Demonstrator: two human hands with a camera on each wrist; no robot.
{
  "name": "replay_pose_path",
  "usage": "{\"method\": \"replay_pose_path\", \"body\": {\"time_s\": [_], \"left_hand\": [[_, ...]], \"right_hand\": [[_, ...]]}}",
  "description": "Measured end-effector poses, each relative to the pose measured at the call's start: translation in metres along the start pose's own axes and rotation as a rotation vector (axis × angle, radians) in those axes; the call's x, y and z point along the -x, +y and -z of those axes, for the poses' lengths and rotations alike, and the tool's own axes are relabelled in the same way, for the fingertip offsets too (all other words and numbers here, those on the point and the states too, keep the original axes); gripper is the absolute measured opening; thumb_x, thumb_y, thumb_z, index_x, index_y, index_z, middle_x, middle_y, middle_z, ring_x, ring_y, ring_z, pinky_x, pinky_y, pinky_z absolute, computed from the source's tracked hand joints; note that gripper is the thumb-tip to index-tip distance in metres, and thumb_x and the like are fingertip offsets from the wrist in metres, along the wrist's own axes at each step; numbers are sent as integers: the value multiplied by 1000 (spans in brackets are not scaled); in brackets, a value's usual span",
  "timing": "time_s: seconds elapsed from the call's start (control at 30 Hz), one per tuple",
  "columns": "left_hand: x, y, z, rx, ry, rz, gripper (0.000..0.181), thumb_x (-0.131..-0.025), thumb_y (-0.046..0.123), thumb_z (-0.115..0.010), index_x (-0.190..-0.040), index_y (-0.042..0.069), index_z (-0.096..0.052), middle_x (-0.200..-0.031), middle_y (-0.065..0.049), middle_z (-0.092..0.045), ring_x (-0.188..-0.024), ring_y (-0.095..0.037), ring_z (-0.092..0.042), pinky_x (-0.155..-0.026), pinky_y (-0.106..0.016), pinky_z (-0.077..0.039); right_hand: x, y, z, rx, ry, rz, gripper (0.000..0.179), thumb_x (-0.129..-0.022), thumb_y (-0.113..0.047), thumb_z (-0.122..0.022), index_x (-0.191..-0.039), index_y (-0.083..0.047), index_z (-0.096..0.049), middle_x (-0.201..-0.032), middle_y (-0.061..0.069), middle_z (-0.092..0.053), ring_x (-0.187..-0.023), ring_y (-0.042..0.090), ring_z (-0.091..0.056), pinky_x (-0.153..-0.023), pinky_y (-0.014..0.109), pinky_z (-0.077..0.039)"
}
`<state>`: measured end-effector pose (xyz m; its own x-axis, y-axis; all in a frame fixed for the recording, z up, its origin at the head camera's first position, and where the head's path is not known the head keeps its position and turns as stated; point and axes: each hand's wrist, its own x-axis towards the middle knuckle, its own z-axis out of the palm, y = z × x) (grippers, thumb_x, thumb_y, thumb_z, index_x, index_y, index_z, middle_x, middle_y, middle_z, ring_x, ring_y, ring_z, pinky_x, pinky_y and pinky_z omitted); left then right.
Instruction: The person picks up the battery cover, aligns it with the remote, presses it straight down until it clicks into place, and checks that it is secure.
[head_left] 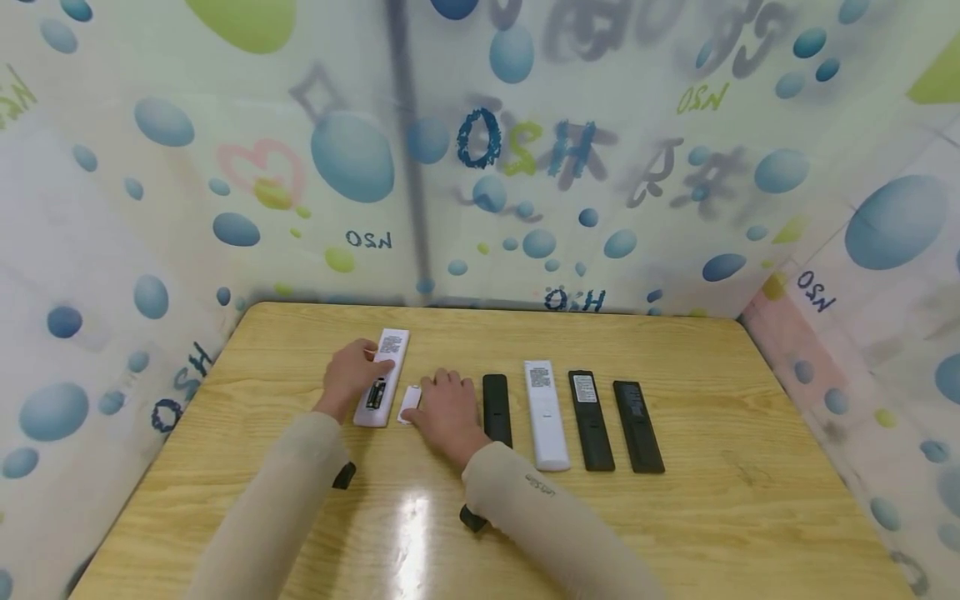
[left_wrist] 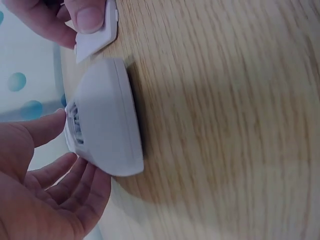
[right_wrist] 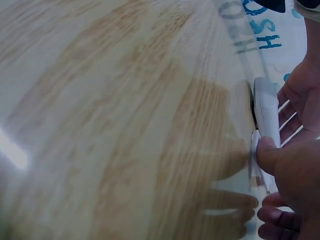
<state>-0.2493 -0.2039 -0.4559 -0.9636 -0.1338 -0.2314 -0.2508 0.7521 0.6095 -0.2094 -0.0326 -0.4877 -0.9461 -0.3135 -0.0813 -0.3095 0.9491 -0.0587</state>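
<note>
A white remote control [head_left: 393, 346] lies face down at the left of the row, its battery compartment [head_left: 376, 393] uncovered with dark batteries inside. My left hand [head_left: 349, 377] grips it from the left, thumb on one side and fingers along the other; in the left wrist view the rounded end of the remote [left_wrist: 107, 115] faces the camera. Just right of it, my right hand [head_left: 450, 412] pinches a white battery cover [head_left: 409, 405], thumb on its near side. Small tabs show on the edge of this battery cover [left_wrist: 102, 37] in the left wrist view.
To the right, a black remote [head_left: 496, 404], partly behind my right hand, a white remote [head_left: 547, 417] and two more black remotes [head_left: 593, 429] [head_left: 640, 429] lie face down in a row. Behind the wooden table [head_left: 735, 517] hangs a patterned curtain [head_left: 480, 217].
</note>
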Motion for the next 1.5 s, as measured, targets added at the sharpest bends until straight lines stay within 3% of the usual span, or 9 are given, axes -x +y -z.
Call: {"method": "replay_pose_path", "body": {"time_s": [0.3,0.57,0.77,0.9,1.07,1.2,1.3,1.5], "left_hand": [[3,10,-2,-20,-4,57,58,-93,35,-62,-137,0,-47,-129,-22,-59,-102,-30,-61,-79,-38,-48],[3,15,-1,58,-22,122,59,-93,32,-65,-139,1,-46,-129,-20,-58,-104,-30,-58,-84,-38,-49],[1,14,-2,104,-30,146,56,-93,32,-65,-139,7,-43,-129,-18,-56,-104,-29,-57,-81,-36,-48],[0,11,-1,113,-26,134,54,-93,32,-64,-137,9,-44,-130,-19,-57,-104,-29,-56,-81,-36,-48],[-2,8,4,127,-29,75,48,-95,28,-61,-136,8,-46,-130,-22,-56,-106,-32,-56,-86,-40,-47],[-5,8,12,162,-51,31,48,-96,26,-60,-138,8,-46,-131,-24,-56,-105,-31,-60,-79,-34,-51],[-5,11,18,191,-62,25,49,-96,26,-61,-139,8,-45,-133,-24,-54,-103,-29,-61,-73,-28,-52],[1,18,25,233,-83,30,52,-96,26,-60,-142,8,-43,-135,-22,-52,-108,-30,-59,-78,-31,-51]], "right_hand": [[-2,0,3,-15,-11,24,63,-89,-67,-50,-134,-23,-57,-126,0,-59,-118,20,-54,-103,42,-44],[-3,2,3,-92,11,13,60,-85,-66,-58,-125,-22,-62,-117,-3,-63,-111,18,-57,-101,40,-44],[-2,2,8,-153,72,26,43,-87,-57,-64,-112,-22,-66,-102,-6,-63,-102,16,-58,-96,38,-45],[0,3,14,-215,129,40,30,-88,-52,-66,-99,-24,-69,-94,-10,-64,-93,13,-58,-89,35,-46],[5,2,23,-294,178,62,21,-86,-47,-69,-87,-26,-71,-82,-13,-64,-79,10,-54,-80,31,-43],[8,2,30,-295,209,90,19,-86,-46,-70,-82,-28,-72,-76,-16,-61,-73,8,-50,-75,29,-41],[9,3,35,-290,220,105,18,-86,-46,-71,-81,-29,-72,-75,-16,-61,-72,8,-49,-74,29,-41],[10,3,41,-286,194,94,18,-85,-46,-71,-82,-29,-74,-77,-16,-63,-75,8,-50,-79,30,-43]]}}
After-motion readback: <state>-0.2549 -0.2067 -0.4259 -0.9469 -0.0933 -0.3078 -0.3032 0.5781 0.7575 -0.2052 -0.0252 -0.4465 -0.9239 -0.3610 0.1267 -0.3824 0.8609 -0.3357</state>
